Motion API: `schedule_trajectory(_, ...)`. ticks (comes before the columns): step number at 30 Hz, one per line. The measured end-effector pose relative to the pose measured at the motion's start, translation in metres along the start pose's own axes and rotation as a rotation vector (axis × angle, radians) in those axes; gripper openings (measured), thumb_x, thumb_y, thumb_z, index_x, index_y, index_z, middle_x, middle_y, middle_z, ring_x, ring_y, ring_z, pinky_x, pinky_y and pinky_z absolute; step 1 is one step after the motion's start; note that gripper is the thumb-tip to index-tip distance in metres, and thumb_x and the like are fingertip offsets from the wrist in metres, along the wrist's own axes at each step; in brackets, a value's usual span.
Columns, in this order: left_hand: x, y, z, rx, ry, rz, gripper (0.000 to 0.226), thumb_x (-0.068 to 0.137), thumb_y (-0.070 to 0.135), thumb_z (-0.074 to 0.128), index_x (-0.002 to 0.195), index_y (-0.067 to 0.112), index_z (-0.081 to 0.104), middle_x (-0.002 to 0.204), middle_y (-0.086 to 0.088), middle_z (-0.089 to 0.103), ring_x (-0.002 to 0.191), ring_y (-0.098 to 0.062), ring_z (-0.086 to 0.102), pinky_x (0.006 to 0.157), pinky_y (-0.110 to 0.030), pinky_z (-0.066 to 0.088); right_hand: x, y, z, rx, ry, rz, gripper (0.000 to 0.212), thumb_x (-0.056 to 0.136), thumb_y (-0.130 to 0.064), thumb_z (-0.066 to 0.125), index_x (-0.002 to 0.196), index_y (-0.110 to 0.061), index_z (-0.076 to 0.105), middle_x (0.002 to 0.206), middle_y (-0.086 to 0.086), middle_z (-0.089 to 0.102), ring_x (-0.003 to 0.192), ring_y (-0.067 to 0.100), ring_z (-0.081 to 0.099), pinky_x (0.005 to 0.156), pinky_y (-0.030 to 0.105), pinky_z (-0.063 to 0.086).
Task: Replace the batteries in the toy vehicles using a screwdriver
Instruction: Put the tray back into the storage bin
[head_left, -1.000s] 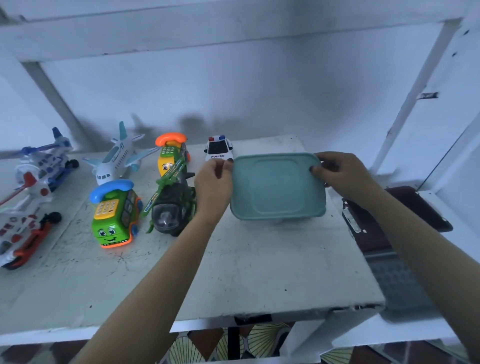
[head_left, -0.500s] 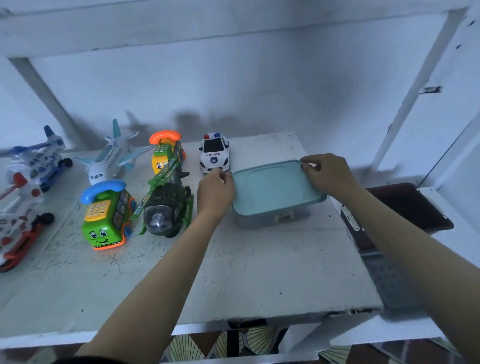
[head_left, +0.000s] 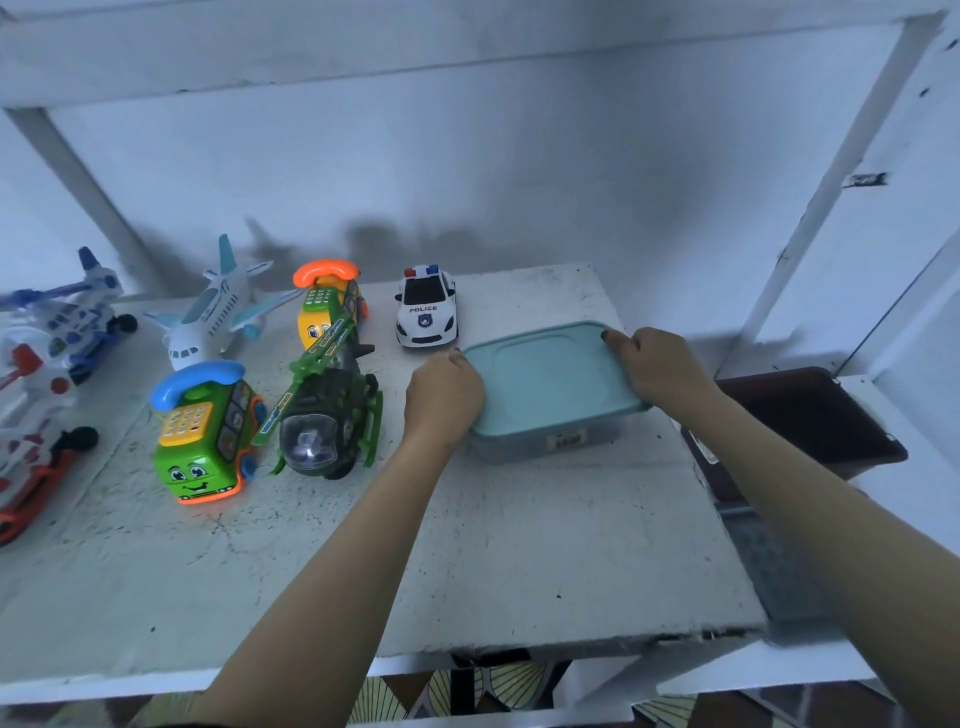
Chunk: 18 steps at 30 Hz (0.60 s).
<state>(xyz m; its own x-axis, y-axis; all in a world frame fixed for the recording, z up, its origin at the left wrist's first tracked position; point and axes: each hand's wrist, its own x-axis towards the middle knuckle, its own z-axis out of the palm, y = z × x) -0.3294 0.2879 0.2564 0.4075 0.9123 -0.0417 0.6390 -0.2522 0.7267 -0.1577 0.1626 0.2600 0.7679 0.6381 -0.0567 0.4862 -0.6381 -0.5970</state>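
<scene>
White and speckled with dark scuffs, the table (head_left: 467, 571) is seen nearest, with both forearms stretched across it. A box (head_left: 550, 384) with a teal lid is gripped from both sides: the left hand (head_left: 444, 395) is curled over the lid's left edge, and the right hand (head_left: 660, 369) is clamped on its far right corner. The box is set flat on the table, its long axis running from hand to hand. A small label (head_left: 569, 440) is stuck on the greyish near wall; its print is too blurred to be read.

Just left of the left hand, a dark green helicopter (head_left: 324, 415) is parked with its clear domed nose pointed at the person and its long axis running away from them. Further left, a green bus (head_left: 205, 436) with a cartoon face, a yellow keypad and a blue handset on top is faced the same way. Behind the helicopter a yellow bus (head_left: 327, 306) with an orange handset is set. Just beyond the left hand, a white police car (head_left: 426, 309) is stood nose towards the person, "POLICE" printed on its bonnet, red and blue lights on its roof. Far to the left a white plane (head_left: 213, 317) with pale blue wings is placed. A dark brown tray (head_left: 810, 415) is seen right of the right wrist.
</scene>
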Motion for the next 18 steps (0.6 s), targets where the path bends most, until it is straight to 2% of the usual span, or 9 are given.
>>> schedule_trajectory(3, 0.001, 0.002, 0.0, -0.039, -0.024, 0.017, 0.039, 0.106, 0.016, 0.025, 0.109, -0.008, 0.056, 0.114, -0.028, 0.061, 0.103, -0.04, 0.058, 0.074, -0.031, 0.041, 0.002, 0.001, 0.0, -0.015, -0.001, -0.014, 0.05, 0.102, -0.039, 0.034, 0.062, -0.01, 0.035, 0.064, 0.005, 0.04, 0.057, 0.015, 0.036, 0.051, 0.028, 0.026)
schedule_trajectory(6, 0.003, 0.0, -0.001, -0.065, -0.046, 0.0, 0.039, 0.106, 0.017, 0.025, 0.11, -0.006, 0.057, 0.115, -0.026, 0.06, 0.105, -0.04, 0.058, 0.082, -0.036, 0.048, 0.002, 0.003, 0.001, 0.014, -0.035, -0.015, 0.049, 0.103, -0.039, 0.031, 0.064, -0.01, 0.037, 0.067, 0.007, 0.043, 0.057, 0.016, 0.038, 0.05, 0.028, 0.029)
schedule_trajectory(8, 0.006, -0.004, 0.0, -0.08, -0.038, -0.014, 0.038, 0.105, 0.022, 0.028, 0.099, 0.001, 0.059, 0.106, -0.02, 0.06, 0.098, -0.037, 0.058, 0.083, -0.038, 0.05, 0.003, 0.003, -0.001, 0.071, -0.076, 0.005, 0.047, 0.102, -0.039, 0.031, 0.07, -0.007, 0.042, 0.07, 0.009, 0.044, 0.054, 0.02, 0.042, 0.045, 0.026, 0.032)
schedule_trajectory(10, 0.008, -0.006, 0.001, -0.095, -0.029, -0.012, 0.038, 0.104, 0.023, 0.03, 0.079, 0.007, 0.052, 0.089, -0.013, 0.057, 0.082, -0.029, 0.054, 0.073, -0.033, 0.046, 0.007, 0.004, -0.004, 0.143, -0.128, 0.071, 0.043, 0.101, -0.042, 0.033, 0.083, -0.007, 0.049, 0.074, 0.012, 0.046, 0.05, 0.026, 0.045, 0.043, 0.025, 0.036)
schedule_trajectory(12, 0.008, -0.007, 0.001, -0.109, -0.013, -0.001, 0.041, 0.103, 0.022, 0.032, 0.066, 0.01, 0.045, 0.075, -0.006, 0.052, 0.071, -0.023, 0.048, 0.067, -0.03, 0.042, 0.011, 0.002, -0.006, 0.226, -0.19, 0.192, 0.045, 0.099, -0.048, 0.035, 0.095, -0.007, 0.052, 0.076, 0.013, 0.05, 0.054, 0.028, 0.051, 0.048, 0.025, 0.04)
schedule_trajectory(14, 0.008, -0.008, 0.001, -0.122, -0.007, 0.003, 0.043, 0.103, 0.021, 0.033, 0.062, 0.011, 0.042, 0.069, -0.004, 0.048, 0.067, -0.022, 0.046, 0.065, -0.03, 0.041, 0.015, -0.001, -0.006, 0.318, -0.223, 0.284, 0.053, 0.095, -0.056, 0.036, 0.102, -0.006, 0.053, 0.081, 0.011, 0.056, 0.066, 0.029, 0.058, 0.055, 0.027, 0.045)
schedule_trajectory(18, 0.007, -0.008, 0.002, -0.132, -0.008, 0.01, 0.043, 0.102, 0.023, 0.034, 0.061, 0.012, 0.041, 0.067, -0.004, 0.048, 0.061, -0.019, 0.043, 0.064, -0.032, 0.041, 0.021, -0.006, -0.002, 0.403, -0.176, 0.288, 0.053, 0.09, -0.059, 0.049, 0.103, -0.007, 0.054, 0.098, 0.012, 0.059, 0.078, 0.026, 0.055, 0.07, 0.031, 0.044)
